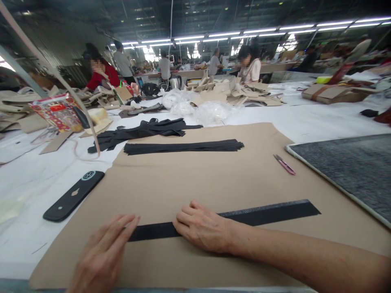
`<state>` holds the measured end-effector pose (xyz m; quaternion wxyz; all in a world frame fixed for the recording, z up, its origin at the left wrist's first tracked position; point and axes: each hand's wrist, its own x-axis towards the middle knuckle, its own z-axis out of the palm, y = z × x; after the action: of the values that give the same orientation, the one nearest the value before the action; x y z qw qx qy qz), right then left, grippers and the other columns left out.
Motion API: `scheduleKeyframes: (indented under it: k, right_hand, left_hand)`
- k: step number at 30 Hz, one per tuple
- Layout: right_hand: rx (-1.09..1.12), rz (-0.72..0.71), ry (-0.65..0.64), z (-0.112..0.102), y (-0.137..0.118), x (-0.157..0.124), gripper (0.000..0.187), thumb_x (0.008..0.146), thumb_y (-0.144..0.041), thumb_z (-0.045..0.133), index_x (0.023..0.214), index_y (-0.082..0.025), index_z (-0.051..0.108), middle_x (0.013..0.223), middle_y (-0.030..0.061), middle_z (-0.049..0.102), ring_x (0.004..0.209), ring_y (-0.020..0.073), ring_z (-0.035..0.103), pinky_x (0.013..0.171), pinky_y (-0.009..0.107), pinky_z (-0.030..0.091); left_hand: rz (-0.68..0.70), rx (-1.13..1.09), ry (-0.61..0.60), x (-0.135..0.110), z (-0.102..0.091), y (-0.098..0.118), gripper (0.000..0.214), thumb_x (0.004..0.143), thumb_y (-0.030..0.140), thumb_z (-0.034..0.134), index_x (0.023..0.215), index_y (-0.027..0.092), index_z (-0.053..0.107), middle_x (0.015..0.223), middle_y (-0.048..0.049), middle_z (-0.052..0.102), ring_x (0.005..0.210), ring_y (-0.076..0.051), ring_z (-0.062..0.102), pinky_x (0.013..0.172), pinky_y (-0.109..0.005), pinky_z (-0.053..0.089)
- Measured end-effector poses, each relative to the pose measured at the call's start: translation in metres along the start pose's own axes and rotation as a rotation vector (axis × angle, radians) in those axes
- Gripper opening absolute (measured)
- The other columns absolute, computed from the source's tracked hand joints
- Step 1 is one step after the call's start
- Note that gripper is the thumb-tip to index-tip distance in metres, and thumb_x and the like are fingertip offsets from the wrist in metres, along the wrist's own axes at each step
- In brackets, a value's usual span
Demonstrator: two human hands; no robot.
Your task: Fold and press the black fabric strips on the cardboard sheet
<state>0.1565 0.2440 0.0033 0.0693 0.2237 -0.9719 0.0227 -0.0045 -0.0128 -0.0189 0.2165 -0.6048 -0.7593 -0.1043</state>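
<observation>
A long black strip lies across the near part of a brown cardboard sheet. My left hand lies flat on the strip's left end, fingers stretched out together. My right hand rests on the strip near its middle, fingers curled down and pressing on it. A neat stack of black strips lies at the far side of the cardboard, and a looser heap of black strips sits just behind it.
Pink thread snips lie on the cardboard at right. A grey mat borders the right edge. A black oblong tool lies left on the white table. Clear plastic bags, cardboard pieces and several seated workers are farther back.
</observation>
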Motion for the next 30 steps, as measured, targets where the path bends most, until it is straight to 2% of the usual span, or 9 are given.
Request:
scheduleKeyframes:
  k: [3,6,12,20,27,30]
  right_hand:
    - [-0.011,0.009,0.032,0.002,-0.001,-0.001,0.013,0.096,-0.015,0.042,0.093,-0.014,0.055,0.087,0.0040,0.052,0.078,0.0168,0.043,0.073,0.034,0.033]
    - [-0.004,0.005,0.059,0.004,-0.001,-0.004,0.013,0.096,-0.017,0.043,0.092,-0.014,0.054,0.085,0.0028,0.051,0.077,0.0166,0.043,0.071,0.033,0.033]
    - [-0.006,0.013,0.047,0.007,0.009,-0.023,0.015,0.095,-0.017,0.044,0.086,-0.014,0.054,0.085,0.0029,0.050,0.076,0.0170,0.043,0.069,0.032,0.034]
    - [-0.020,0.030,0.054,0.003,0.016,-0.052,0.020,0.097,-0.016,0.038,0.087,-0.015,0.055,0.086,0.0034,0.050,0.077,0.0168,0.043,0.070,0.032,0.031]
    - [0.046,0.108,0.051,0.002,0.019,-0.058,0.014,0.096,-0.018,0.042,0.092,-0.015,0.055,0.086,0.0022,0.052,0.077,0.0167,0.044,0.069,0.032,0.032]
    - [0.030,0.080,0.048,0.002,0.020,-0.059,0.016,0.097,-0.018,0.040,0.093,-0.015,0.055,0.087,0.0030,0.052,0.078,0.0165,0.044,0.068,0.031,0.031]
  left_hand:
    - [0.041,-0.120,-0.036,0.030,0.017,0.052,0.047,0.083,0.005,0.038,0.126,0.018,0.051,0.115,-0.0064,0.061,0.107,-0.016,0.055,0.095,-0.026,0.043]
    - [0.042,-0.136,-0.030,0.038,0.034,0.076,0.042,0.084,0.007,0.038,0.123,0.014,0.053,0.104,-0.0072,0.064,0.097,-0.016,0.059,0.089,-0.025,0.048]
    - [0.134,-0.079,-0.012,0.032,0.038,0.068,0.048,0.082,0.006,0.038,0.128,0.013,0.051,0.108,-0.0065,0.063,0.099,-0.015,0.059,0.090,-0.022,0.045]
    - [0.147,0.004,-0.135,0.029,0.038,0.071,0.065,0.078,0.004,0.037,0.140,0.020,0.041,0.114,-0.0030,0.061,0.102,-0.014,0.057,0.090,-0.021,0.046]
    - [0.136,0.020,-0.134,0.038,0.035,0.075,0.066,0.080,0.006,0.036,0.144,0.021,0.034,0.104,-0.0024,0.064,0.093,-0.015,0.059,0.084,-0.022,0.048]
    - [0.167,0.040,-0.132,0.039,0.036,0.075,0.069,0.077,0.004,0.036,0.144,0.023,0.035,0.104,-0.0026,0.063,0.093,-0.014,0.059,0.084,-0.022,0.048]
